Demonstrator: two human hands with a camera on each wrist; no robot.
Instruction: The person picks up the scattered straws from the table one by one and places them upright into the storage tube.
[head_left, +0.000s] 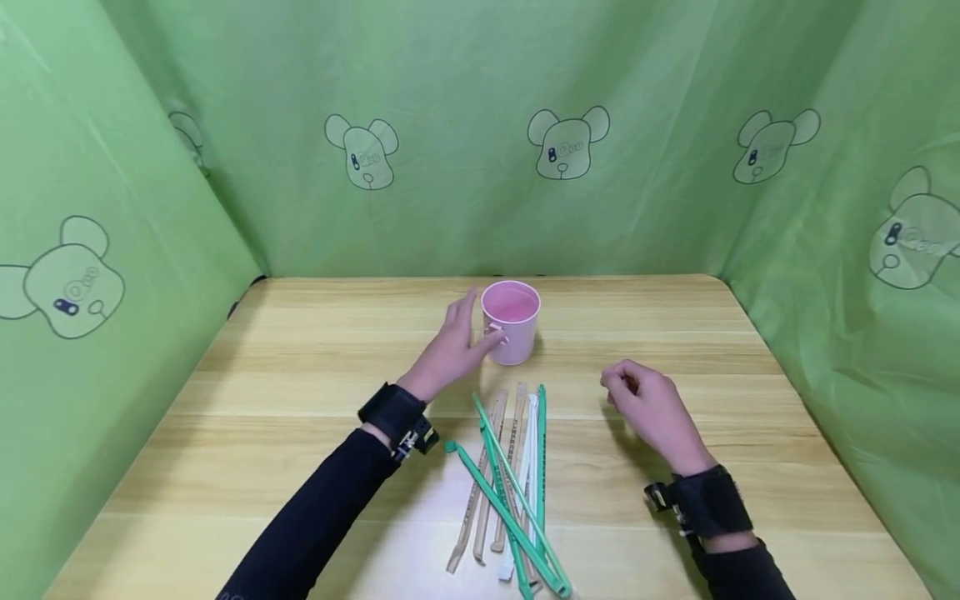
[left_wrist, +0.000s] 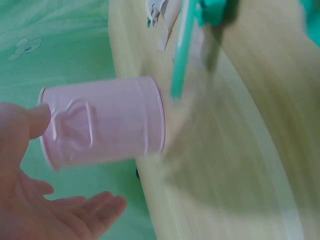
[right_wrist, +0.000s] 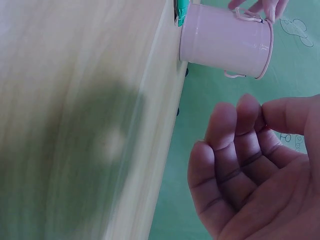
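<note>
pink bucket (head_left: 517, 340) near worktop's (head_left: 300, 358) far edge could tip if your ungripping left hand (head_left: 448, 352) nudges it; right hand (head_left: 658, 410) loose, empty.

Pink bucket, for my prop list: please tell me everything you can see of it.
The pink bucket looks like glossy painted metal, pink inside and out, with a rolled rim, small loop handles on two sides and a ridge near its base. It tapers downward. It stands upright near the far edge of the table, beyond the long thin sticks. The left grip is beside it, thumb apparently touching it near the rim and one handle.
</note>
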